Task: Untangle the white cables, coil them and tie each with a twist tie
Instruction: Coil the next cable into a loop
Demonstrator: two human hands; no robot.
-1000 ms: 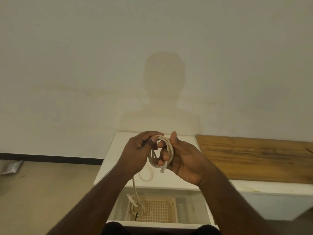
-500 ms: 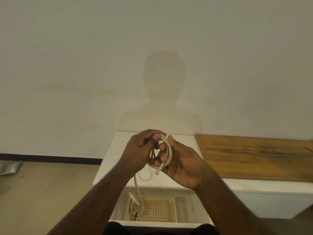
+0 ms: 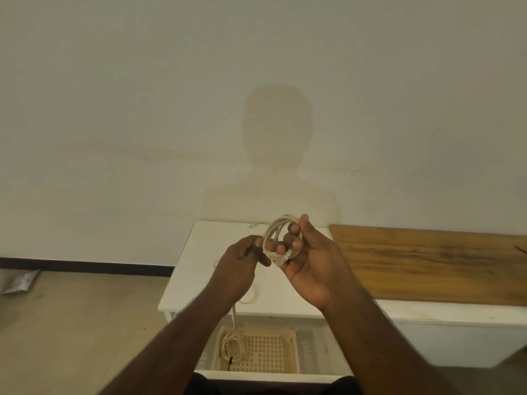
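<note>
My right hand (image 3: 309, 262) grips a small coil of white cable (image 3: 274, 230) above the white table (image 3: 188, 269), fingers curled through the loops, with a clear plug end (image 3: 283, 259) at the bottom of the coil. My left hand (image 3: 238, 270) pinches the cable strand just left of the coil. The loose tail (image 3: 234, 315) runs from under my left wrist down toward the open drawer. A second coiled white cable (image 3: 232, 345) with a dark tie lies in a cream basket (image 3: 271, 352) inside the drawer.
A wooden board (image 3: 433, 263) lies on the white surface to the right. More loose white cable (image 3: 252, 297) lies on the table beneath my hands. A silver packet (image 3: 21, 282) lies on the floor at the far left. A bare wall stands behind the table.
My right hand has lifted the coil higher and turned it. My left hand has slid down and left off the coil along the strand, and the plug has left the drawer.
</note>
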